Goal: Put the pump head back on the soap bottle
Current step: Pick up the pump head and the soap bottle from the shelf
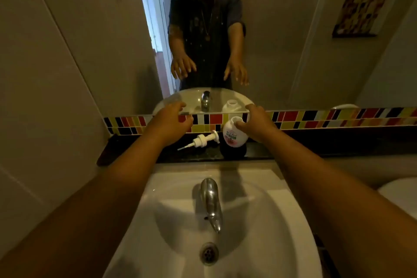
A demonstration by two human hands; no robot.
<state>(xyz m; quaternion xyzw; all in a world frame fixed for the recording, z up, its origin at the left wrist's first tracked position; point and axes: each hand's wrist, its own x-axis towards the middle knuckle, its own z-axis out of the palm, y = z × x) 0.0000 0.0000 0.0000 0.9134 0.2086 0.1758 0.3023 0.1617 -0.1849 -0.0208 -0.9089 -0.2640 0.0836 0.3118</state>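
Pump head [200, 140], one, apparently untouched

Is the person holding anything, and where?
The right hand touches the soap bottle at its open neck, not yet a clear grip. The left hand hovers open over the pump head.

Glossy white sink [282, 221], metal tap [211, 201]

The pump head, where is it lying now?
In the head view the pump head lies on its side on the dark ledge behind the sink, just left of the soap bottle, under the left hand.
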